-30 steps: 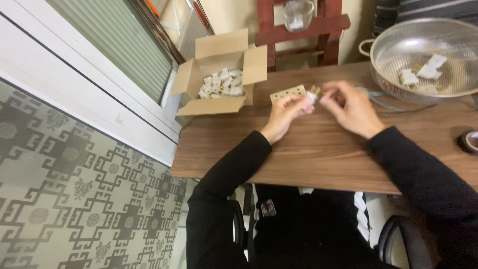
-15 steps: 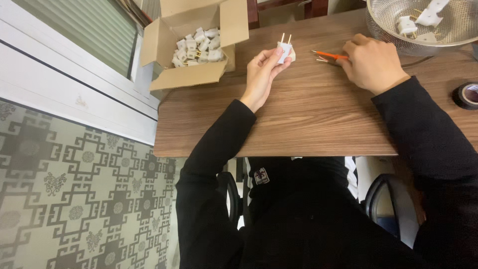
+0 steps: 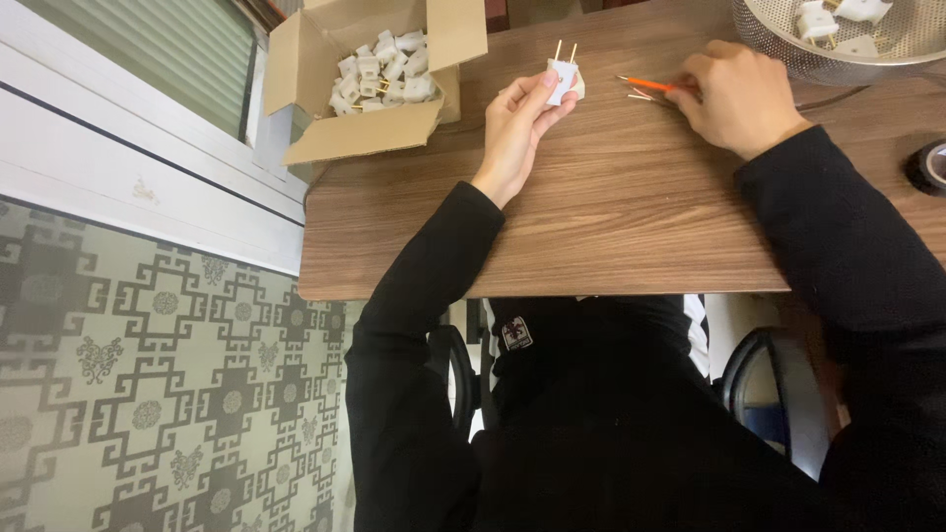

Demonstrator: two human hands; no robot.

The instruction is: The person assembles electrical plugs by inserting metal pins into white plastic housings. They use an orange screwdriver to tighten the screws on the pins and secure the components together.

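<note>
My left hand holds a small white plug with two metal prongs pointing up, pinched between thumb and fingers above the wooden table. My right hand rests on the table to the right, its fingers closed around an orange-handled tool whose thin tip points left. Both arms wear black sleeves.
An open cardboard box with several white plugs stands at the table's back left. A metal colander holding white parts sits at the back right. A black tape roll lies at the right edge. The patterned floor lies to the left.
The hands, together at the plug a second ago, have separated. My left hand keeps the plug; my right hand has gone right to the orange-handled tool. The camera has tilted down.
</note>
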